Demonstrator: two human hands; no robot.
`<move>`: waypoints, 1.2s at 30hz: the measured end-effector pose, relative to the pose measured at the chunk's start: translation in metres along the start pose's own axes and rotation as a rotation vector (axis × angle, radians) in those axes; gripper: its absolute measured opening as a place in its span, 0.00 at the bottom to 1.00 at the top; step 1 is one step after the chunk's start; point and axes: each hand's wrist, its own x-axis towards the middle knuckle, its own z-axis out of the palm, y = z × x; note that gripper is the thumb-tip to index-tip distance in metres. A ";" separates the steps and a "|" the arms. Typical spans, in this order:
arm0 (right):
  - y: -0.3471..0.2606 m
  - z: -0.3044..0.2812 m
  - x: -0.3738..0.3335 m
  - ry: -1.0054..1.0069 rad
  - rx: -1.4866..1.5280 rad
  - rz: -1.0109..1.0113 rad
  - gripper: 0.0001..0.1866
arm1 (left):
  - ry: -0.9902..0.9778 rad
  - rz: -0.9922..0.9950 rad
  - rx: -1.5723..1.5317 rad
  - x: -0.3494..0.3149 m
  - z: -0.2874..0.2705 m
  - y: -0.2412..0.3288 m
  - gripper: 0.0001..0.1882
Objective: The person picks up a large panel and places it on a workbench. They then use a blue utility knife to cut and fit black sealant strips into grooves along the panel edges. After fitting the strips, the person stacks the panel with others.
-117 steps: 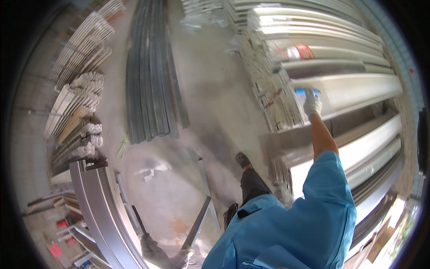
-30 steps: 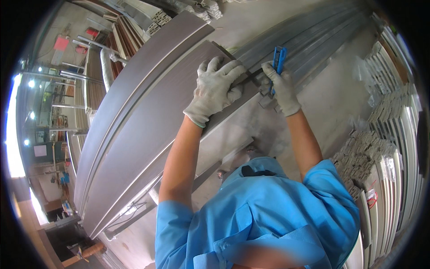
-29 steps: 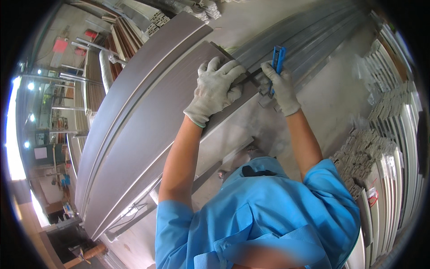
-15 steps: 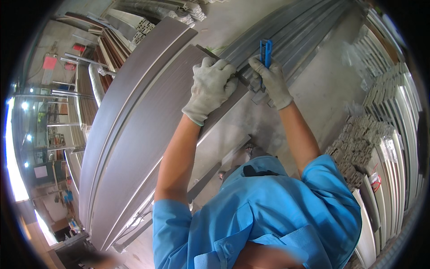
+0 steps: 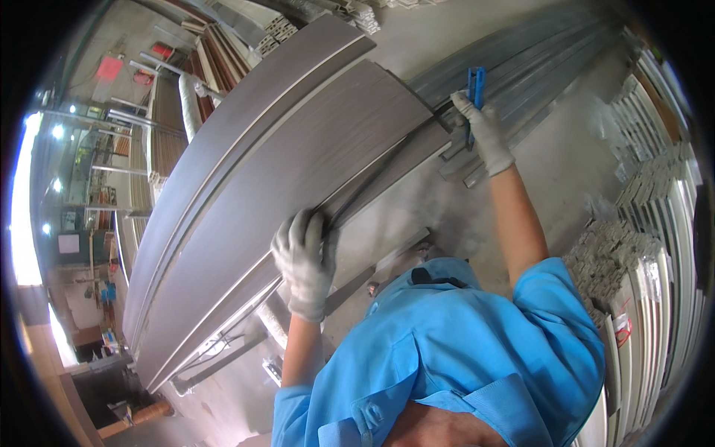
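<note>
My left hand (image 5: 304,261), in a pale work glove, is at the near edge of a long grey-brown panel (image 5: 320,141). Its fingers are curled round a thin dark strip (image 5: 366,179) that runs along that edge. Past the panel's far right corner, my gloved right hand (image 5: 484,134) is closed round a blue tool (image 5: 477,86), which stands upright in the fist. I cannot make out the tool's exact kind. The strip's far end lies close to my right hand; whether the fingers touch it, I cannot tell.
A second grey-brown panel (image 5: 257,112) lies along the left side. Dark grey long profiles (image 5: 536,71) rest on the floor beyond my right hand. Stacked pale profiles (image 5: 652,179) line the right, and racks of boards (image 5: 165,112) stand at the left.
My left hand has slid from the panel's far end back toward me along its near edge. My right hand has shifted slightly right with the blue tool. More of the dark strip shows.
</note>
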 end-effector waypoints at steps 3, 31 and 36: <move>-0.001 -0.001 0.001 -0.039 -0.013 0.038 0.13 | 0.038 -0.063 0.094 -0.037 -0.010 -0.021 0.14; -0.062 -0.017 -0.095 0.070 -0.007 -0.202 0.20 | -0.173 0.350 -0.144 0.003 -0.021 -0.106 0.09; -0.072 0.022 -0.149 0.251 -0.217 -0.031 0.26 | -0.196 0.383 -0.425 0.011 -0.014 -0.119 0.09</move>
